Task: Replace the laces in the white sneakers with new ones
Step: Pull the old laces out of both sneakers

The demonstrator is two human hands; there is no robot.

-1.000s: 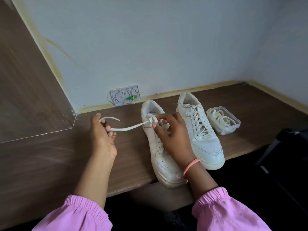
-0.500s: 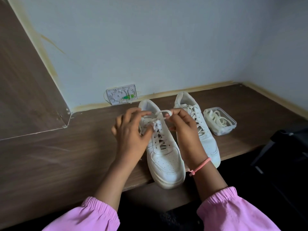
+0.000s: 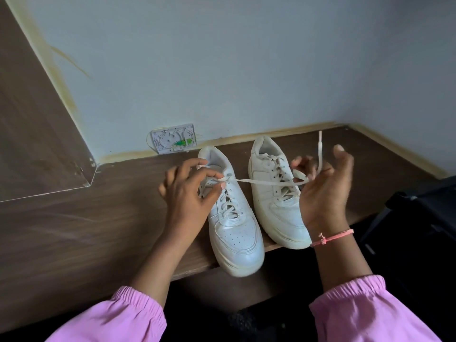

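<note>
Your brown wooden table (image 3: 74, 230) runs along a pale wall (image 3: 222, 58), and both white sneakers stand side by side on it with their toes pointing toward you and poking past the front edge. The left sneaker (image 3: 234, 228) sits just beside the right sneaker (image 3: 276, 201), which is laced up. Your left hand (image 3: 190, 193) hovers over the left sneaker's collar, thumb and forefinger pinching the lace (image 3: 266, 180) right at the top eyelets. From there the lace stretches taut across the right sneaker to your right hand (image 3: 325, 191), which has it wrapped around loosely curled fingers, thumb raised, the free end sticking up above the hand. A pink cord bracelet (image 3: 333, 236) circles your right wrist. A small white wall plate (image 3: 174, 138) sits at the base of the wall behind the left sneaker.
</note>
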